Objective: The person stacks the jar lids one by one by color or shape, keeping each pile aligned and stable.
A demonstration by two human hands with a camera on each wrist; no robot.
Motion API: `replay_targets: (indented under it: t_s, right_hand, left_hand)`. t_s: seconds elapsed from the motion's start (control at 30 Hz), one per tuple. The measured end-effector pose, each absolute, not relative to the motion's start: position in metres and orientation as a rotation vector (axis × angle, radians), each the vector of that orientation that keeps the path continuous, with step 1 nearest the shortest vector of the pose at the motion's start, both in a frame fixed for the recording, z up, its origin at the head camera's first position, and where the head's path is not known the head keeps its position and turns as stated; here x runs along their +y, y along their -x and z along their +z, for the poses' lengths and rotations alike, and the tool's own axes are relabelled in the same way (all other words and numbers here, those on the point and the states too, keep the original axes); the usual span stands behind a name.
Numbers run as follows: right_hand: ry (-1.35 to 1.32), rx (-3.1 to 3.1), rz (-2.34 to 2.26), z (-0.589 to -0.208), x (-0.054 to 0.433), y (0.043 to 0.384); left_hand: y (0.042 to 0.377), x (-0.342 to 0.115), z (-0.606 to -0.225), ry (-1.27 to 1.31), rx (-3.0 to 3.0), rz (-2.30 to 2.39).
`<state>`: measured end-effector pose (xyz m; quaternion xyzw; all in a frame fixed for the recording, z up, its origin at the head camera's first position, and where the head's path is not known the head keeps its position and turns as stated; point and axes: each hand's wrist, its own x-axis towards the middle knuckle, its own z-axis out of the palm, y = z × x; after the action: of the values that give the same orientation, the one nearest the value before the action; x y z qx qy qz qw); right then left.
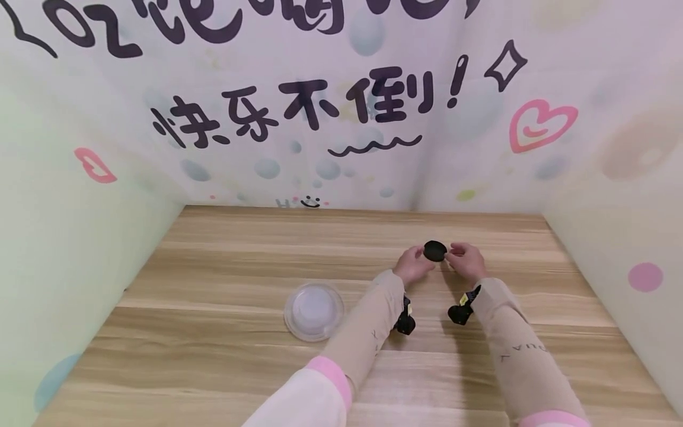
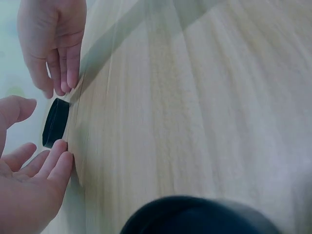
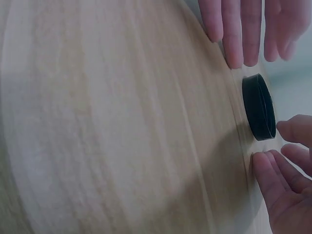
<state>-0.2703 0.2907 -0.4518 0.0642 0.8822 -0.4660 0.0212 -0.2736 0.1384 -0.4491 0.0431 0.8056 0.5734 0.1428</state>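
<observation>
Two hands, left hand and right hand, flanked the black disc with relaxed fingers, apparently not gripping; it looked light, rigid, best pinched at its rim.

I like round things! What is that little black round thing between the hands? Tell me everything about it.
The small black round disc is flat and thick-edged like a puck, plain and matte, maybe plastic. It lies flat on the light wooden table toward the back right. The left hand and right hand sit on either side with fingertips right at its edge; neither hand has lifted it.
</observation>
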Motion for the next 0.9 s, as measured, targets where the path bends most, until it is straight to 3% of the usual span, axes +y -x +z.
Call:
replay_targets:
  t_s: [0.8,0.9]
  right_hand:
    - [-0.134,2.790,-1.378,-0.455,0.290,0.274]
    - [-0.136,2.781,-1.384,-0.454,0.287,0.274]
  left_hand:
    - [0.287,0.139,-0.466,-0.141,2.201,1.744]
    - [0.318,0.146,-0.513,-0.176,2.213,1.749]
